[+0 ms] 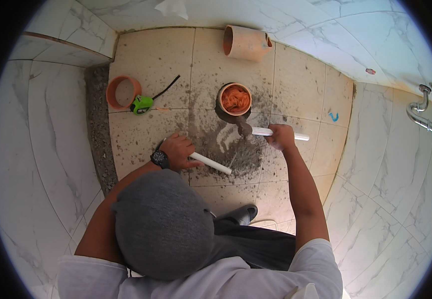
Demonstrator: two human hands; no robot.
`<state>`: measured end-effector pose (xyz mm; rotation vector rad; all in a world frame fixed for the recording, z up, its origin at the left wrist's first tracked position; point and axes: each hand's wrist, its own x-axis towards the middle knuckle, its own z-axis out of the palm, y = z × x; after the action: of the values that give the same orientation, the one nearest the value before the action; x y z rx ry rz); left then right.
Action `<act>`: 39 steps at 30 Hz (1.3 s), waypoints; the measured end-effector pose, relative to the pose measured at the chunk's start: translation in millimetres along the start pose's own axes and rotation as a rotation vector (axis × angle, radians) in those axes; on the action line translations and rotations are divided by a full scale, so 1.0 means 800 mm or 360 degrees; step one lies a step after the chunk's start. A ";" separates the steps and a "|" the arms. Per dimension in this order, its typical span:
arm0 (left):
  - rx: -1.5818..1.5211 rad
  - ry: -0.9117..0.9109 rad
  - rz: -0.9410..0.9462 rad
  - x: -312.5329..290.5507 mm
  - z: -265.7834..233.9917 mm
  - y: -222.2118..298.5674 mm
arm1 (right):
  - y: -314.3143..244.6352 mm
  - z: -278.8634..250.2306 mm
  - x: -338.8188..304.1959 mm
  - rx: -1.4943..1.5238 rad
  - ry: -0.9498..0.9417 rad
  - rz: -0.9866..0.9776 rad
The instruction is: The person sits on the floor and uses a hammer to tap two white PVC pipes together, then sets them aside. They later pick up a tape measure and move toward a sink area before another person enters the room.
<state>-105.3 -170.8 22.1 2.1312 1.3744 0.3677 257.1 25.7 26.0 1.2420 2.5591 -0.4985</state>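
My left hand (177,151), with a black watch at its wrist, is low over the floor. Its fingers close around one end of a white plastic pipe (213,163), whose other end reaches over grey rubble. To the right, my right hand (281,137) grips the white pipe-like handle of a hammer-like tool (260,131). A dark grey, dirt-covered head is at the tool's left end, just below an orange pipe opening (249,107) in the floor. Crumpled orange material (236,98) fills that opening.
Grey debris (241,154) is scattered over the beige floor tiles. An orange pipe ring (137,88) and green tape measure (141,104) lie at left. A broken orange pipe piece (248,44) lies by the far wall. Metal plumbing (417,112) projects from the right wall.
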 end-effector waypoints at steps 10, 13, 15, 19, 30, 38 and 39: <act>0.0010 0.0008 0.0041 0.000 0.002 -0.003 | 0.006 0.005 -0.003 -0.0026 0.0043 -0.0011; 0.0010 0.0037 0.0015 -0.001 0.004 -0.003 | 0.007 0.006 -0.004 0.0033 0.0064 -0.0060; -0.0004 0.0052 0.0001 -0.003 0.006 -0.001 | 0.005 0.006 -0.004 0.0070 0.0070 -0.0084; 0.0002 0.0004 0.0014 0.000 0.005 0.000 | -0.003 -0.001 -0.007 0.0003 0.0085 -0.0038; -0.0408 -0.0173 -0.0560 0.027 -0.018 0.041 | -0.046 -0.069 -0.097 0.1023 0.0233 0.0820; -0.0486 -0.0302 -0.0640 0.058 -0.074 0.022 | -0.118 -0.077 -0.103 0.1573 0.0279 0.1222; -0.0461 -0.0315 -0.0647 0.063 -0.075 0.019 | -0.129 -0.075 -0.101 0.1647 0.0326 0.1150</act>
<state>-103.2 -111.1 75.6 1.5650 1.4918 0.1742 219.7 -66.1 130.2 2.4588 1.6859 -1.6426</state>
